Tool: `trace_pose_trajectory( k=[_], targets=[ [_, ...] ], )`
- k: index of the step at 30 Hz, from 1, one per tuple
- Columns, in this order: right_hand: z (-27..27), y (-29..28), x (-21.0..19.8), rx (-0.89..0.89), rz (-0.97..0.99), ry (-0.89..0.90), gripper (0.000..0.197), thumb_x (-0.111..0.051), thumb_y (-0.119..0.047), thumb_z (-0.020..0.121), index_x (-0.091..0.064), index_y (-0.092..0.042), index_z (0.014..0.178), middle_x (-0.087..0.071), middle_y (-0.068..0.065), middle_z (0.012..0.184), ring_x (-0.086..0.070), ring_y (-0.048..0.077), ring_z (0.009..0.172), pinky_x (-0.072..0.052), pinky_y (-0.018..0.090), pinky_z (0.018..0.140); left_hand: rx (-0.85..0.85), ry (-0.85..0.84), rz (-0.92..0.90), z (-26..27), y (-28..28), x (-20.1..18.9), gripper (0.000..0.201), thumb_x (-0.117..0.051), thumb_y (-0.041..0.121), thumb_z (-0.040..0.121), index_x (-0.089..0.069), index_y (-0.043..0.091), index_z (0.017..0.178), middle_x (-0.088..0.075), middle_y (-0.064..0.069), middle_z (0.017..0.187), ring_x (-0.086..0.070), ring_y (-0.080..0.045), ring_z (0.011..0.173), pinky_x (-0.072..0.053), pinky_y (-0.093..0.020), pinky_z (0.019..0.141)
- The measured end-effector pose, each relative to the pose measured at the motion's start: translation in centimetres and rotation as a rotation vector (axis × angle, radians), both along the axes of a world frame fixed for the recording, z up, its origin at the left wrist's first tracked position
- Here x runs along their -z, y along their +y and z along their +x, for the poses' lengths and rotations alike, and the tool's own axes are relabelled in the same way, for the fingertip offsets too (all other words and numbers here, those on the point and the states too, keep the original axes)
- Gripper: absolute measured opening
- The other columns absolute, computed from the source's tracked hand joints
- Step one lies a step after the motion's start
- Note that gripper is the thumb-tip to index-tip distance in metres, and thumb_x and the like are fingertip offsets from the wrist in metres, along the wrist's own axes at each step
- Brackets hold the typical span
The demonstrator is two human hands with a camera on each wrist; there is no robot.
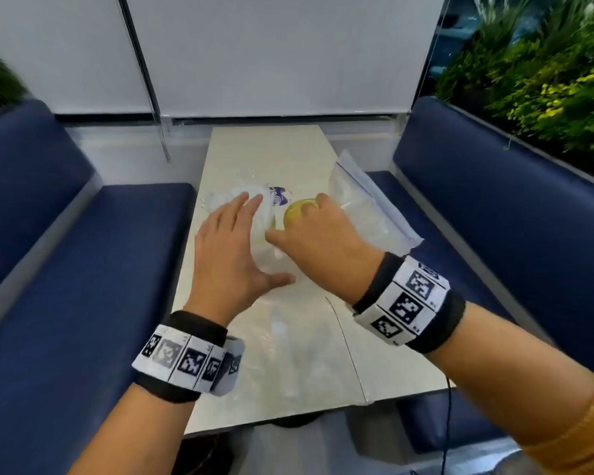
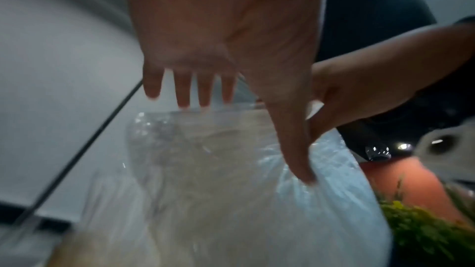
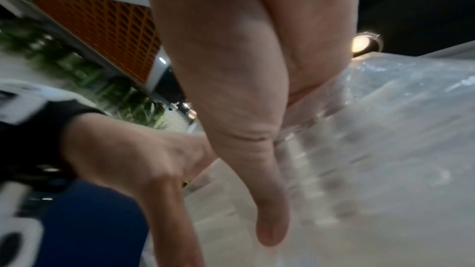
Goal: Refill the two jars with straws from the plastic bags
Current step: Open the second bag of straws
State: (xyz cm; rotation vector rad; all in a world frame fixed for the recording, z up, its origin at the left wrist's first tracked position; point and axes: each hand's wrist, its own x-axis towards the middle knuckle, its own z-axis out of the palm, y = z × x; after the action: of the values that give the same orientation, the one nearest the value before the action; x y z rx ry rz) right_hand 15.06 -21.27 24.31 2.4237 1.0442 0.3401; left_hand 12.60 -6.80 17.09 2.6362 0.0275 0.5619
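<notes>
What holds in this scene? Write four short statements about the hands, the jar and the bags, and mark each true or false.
1. The left hand has straight, spread fingers. True.
2. The right hand lies flat on the table. False: its fingers curl over the yellow top of the jar.
3. A zip bag lies to the right of the jar. True.
4. The benches are red. False: each bench is dark blue.

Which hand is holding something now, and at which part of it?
The right hand grips the jar at its rim, fingers curled over the mouth. The left hand is spread and holds nothing.
</notes>
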Motion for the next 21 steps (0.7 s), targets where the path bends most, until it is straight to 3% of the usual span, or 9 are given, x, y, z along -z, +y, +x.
trace_pose_trajectory(
  k=[2, 3, 5, 7, 10, 13, 16, 18, 21],
  targets=[
    [-0.4, 1.3, -0.1, -0.05, 0.011, 0.013, 0.038, -0.057, -0.025, 0.097, -0.048, -0.023, 0.134, -0.066, 0.002, 0.12, -0.059, 0.029, 0.117, -0.034, 0.041, 0.103, 0.051, 0.222, -0.073, 0.5, 1.3, 0.3, 0.088, -0.092, 0.056, 0.056, -0.056, 0.028, 0.131, -0.065, 0.006, 0.126, -0.059, -0.017, 0.113, -0.051, -0.036, 0.093],
    [-0.4, 1.8, 0.0, -0.073, 0.018, 0.023, 0.038, -0.057, -0.022, 0.097, -0.05, -0.022, 0.134, -0.065, 0.002, 0.123, -0.057, 0.028, 0.119, -0.032, 0.042, 0.106, 0.072, 0.264, -0.188, 0.5, 1.8, 0.7, 0.073, -0.093, 0.05, 0.057, -0.063, 0.026, 0.119, -0.069, 0.006, 0.109, -0.062, -0.014, 0.097, -0.051, -0.032, 0.079],
    [-0.1, 2.4, 0.5, -0.168, 0.095, 0.014, 0.04, -0.065, -0.018, 0.09, -0.056, -0.021, 0.129, -0.063, 0.004, 0.127, -0.053, 0.029, 0.126, -0.026, 0.045, 0.114, 0.083, 0.228, -0.366, 0.2, 2.5, 1.9, 0.051, -0.095, 0.041, 0.059, -0.066, 0.025, 0.098, -0.065, 0.008, 0.085, -0.055, -0.01, 0.074, -0.043, -0.026, 0.062],
    [0.5, 2.3, 1.0, -0.34, 0.282, -0.032, 0.041, -0.079, -0.019, 0.077, -0.066, -0.02, 0.116, -0.058, 0.011, 0.136, -0.043, 0.032, 0.137, -0.02, 0.049, 0.121, 0.054, 0.167, -0.465, -0.3, 3.1, 3.1, 0.039, -0.094, 0.032, 0.061, -0.063, 0.029, 0.084, -0.059, 0.01, 0.072, -0.05, -0.009, 0.063, -0.04, -0.026, 0.057],
    [1.4, 1.2, 0.7, -0.46, 0.777, -0.005, 0.038, -0.08, -0.024, 0.079, -0.069, -0.015, 0.114, -0.043, 0.019, 0.15, -0.028, 0.036, 0.147, -0.023, 0.051, 0.12, 0.018, 0.108, -0.71, -1.3, 3.5, 4.9, 0.044, -0.094, 0.025, 0.063, -0.069, 0.029, 0.099, -0.072, 0.008, 0.084, -0.066, -0.006, 0.077, -0.056, -0.034, 0.07],
    [2.4, -1.1, 0.1, -0.348, 1.245, -0.042, 0.029, -0.059, -0.009, 0.092, -0.065, -0.011, 0.12, -0.049, 0.012, 0.142, -0.04, 0.029, 0.138, -0.034, 0.048, 0.113, 0.077, 0.105, -0.919, -2.3, 3.1, 5.9, 0.056, -0.092, 0.015, 0.069, -0.067, 0.025, 0.118, -0.077, 0.006, 0.107, -0.073, -0.011, 0.099, -0.058, -0.037, 0.09],
    [4.1, -3.3, 1.2, -0.104, 1.188, 0.006, 0.028, -0.047, -0.011, 0.098, -0.063, -0.017, 0.12, -0.06, -0.001, 0.123, -0.049, 0.021, 0.126, -0.024, 0.052, 0.118, 0.112, 0.104, -0.955, -3.1, 2.6, 6.5, 0.057, -0.09, 0.017, 0.073, -0.065, 0.02, 0.124, -0.076, 0.001, 0.112, -0.072, -0.014, 0.105, -0.055, -0.034, 0.094],
    [4.4, -3.7, 2.0, -0.059, 1.09, 0.132, 0.025, -0.043, -0.015, 0.102, -0.066, -0.019, 0.111, -0.065, -0.007, 0.107, -0.058, 0.016, 0.11, -0.016, 0.051, 0.121, 0.121, 0.138, -0.996, -3.4, 2.2, 6.8, 0.055, -0.088, 0.014, 0.075, -0.065, 0.015, 0.124, -0.076, -0.002, 0.112, -0.073, -0.016, 0.104, -0.056, -0.034, 0.095],
    [4.3, -3.5, 2.5, -0.083, 1.091, 0.267, 0.019, -0.046, -0.018, 0.103, -0.066, -0.016, 0.103, -0.068, -0.005, 0.098, -0.06, 0.016, 0.09, -0.041, 0.045, 0.105, 0.096, 0.178, -1.027, -3.6, 1.9, 7.6, 0.048, -0.085, 0.013, 0.077, -0.067, 0.013, 0.122, -0.078, 0.0, 0.108, -0.074, -0.014, 0.102, -0.057, -0.033, 0.096]
  ],
)
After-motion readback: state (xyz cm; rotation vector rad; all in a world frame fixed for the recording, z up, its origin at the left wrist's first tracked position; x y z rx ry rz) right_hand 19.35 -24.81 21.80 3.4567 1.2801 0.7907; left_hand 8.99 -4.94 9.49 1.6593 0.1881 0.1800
